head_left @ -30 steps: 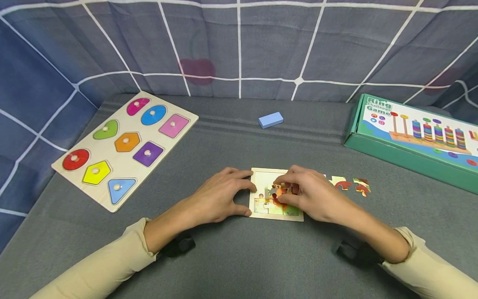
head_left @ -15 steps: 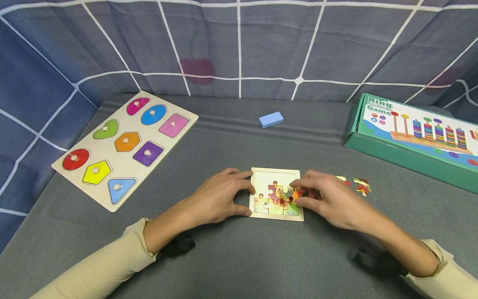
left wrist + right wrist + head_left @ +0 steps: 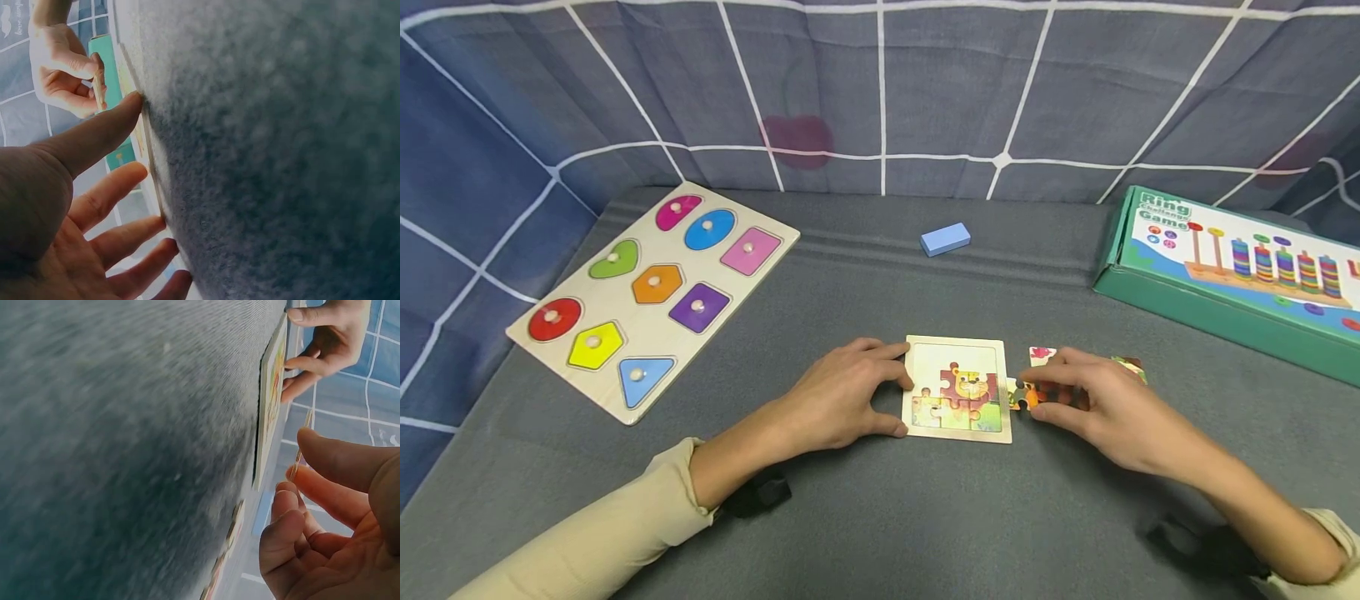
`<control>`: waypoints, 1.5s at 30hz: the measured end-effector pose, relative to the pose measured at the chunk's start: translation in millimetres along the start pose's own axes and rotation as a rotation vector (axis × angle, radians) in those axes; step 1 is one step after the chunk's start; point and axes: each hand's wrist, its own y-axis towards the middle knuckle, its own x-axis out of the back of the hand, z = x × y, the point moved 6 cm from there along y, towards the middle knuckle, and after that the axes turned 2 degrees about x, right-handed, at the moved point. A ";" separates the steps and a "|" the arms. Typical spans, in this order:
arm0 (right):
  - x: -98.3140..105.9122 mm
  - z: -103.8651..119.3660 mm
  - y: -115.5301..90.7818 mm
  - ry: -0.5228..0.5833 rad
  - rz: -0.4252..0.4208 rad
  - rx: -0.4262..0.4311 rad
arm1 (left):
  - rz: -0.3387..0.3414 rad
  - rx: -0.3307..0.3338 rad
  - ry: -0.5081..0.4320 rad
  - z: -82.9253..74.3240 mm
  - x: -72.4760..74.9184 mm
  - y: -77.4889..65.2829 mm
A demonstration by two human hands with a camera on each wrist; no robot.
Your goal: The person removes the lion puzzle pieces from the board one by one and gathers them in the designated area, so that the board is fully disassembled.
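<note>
A small wooden jigsaw tray lies flat on the grey cloth, its lower part filled with pieces that form a bear picture. Along the tray's left side, my left hand touches the edge with thumb and fingertips; the left wrist view shows these fingers extended. Just off the right edge, my right hand pinches a jigsaw piece between thumb and index finger. Seen from the right wrist, the piece is raised and nearly edge-on. Loose pieces lie behind the right hand, partly hidden.
A wooden shape board with knobbed coloured pieces lies at the left. Toward the back sits a blue block. The green Ring Challenge Game box stands at the right, and a checked curtain hangs behind.
My right hand has moved right from over the tray to beyond its right edge, carrying the pinched jigsaw piece. The bear picture in the tray is now uncovered. My left hand has stayed put.
</note>
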 end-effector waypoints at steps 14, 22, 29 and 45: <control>6.2 -16.1 -14.7 -0.167 0.005 -0.042 | 0.018 0.017 0.022 -1.4 1.4 -1.3; 5.1 -20.1 -18.4 -0.223 -0.004 -0.034 | 0.014 -0.007 -0.002 -1.2 -0.2 -1.8; 4.5 -22.5 -18.9 -0.241 -0.008 -0.006 | 0.006 -0.026 -0.008 -0.7 0.1 -2.8; 8.4 -16.9 -18.0 -0.264 -0.039 -0.004 | 0.019 -0.014 -0.025 -0.8 0.6 -3.7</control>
